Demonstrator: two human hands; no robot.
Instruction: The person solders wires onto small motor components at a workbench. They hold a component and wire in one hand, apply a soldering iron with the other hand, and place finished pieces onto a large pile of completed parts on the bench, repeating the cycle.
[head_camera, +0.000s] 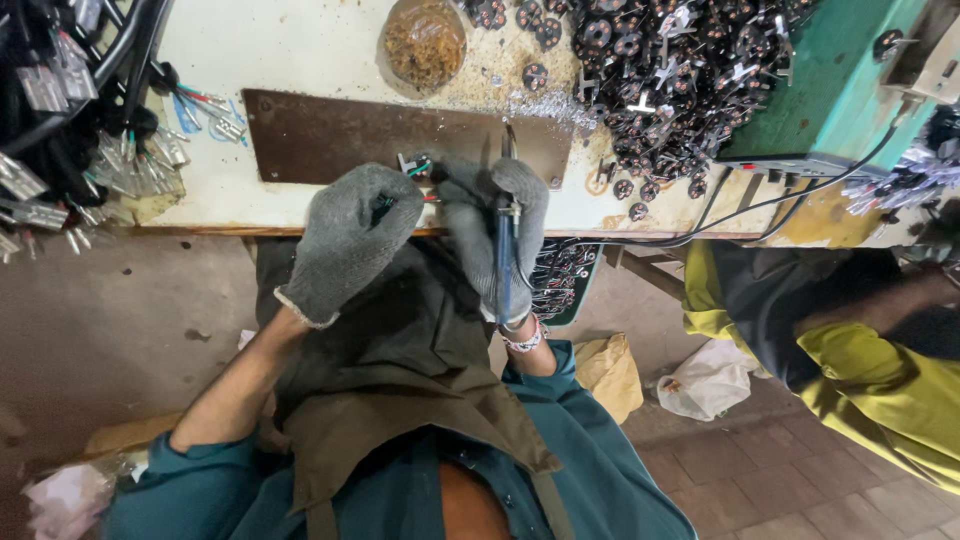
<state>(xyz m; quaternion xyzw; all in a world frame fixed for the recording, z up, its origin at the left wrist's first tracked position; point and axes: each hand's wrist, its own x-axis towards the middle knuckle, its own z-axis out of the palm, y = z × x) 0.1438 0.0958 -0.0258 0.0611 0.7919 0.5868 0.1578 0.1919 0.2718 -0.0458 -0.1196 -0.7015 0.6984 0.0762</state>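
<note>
Head view: at the centre of the frame a blue-handled soldering iron (503, 262) is grasped in the gloved right hand (495, 235), its long axis running nearly vertical in the picture, with the tip pointed towards the top of the frame over a brown metal plate (330, 135) on the workbench (300, 50). Just to the left, a small connector with red and green wires (415, 170) is pinched in the gloved left hand (345, 240), close beside the iron's tip. At the upper centre a round clear bowl (424, 42) is seen, filled with a brownish crumbly mass. To the upper right a heap of small black round parts (680, 70) is spread loose on the bench, beside a green machine (830, 90). Bundles of wires with metal terminals (70, 150) are hung at the upper left
</note>
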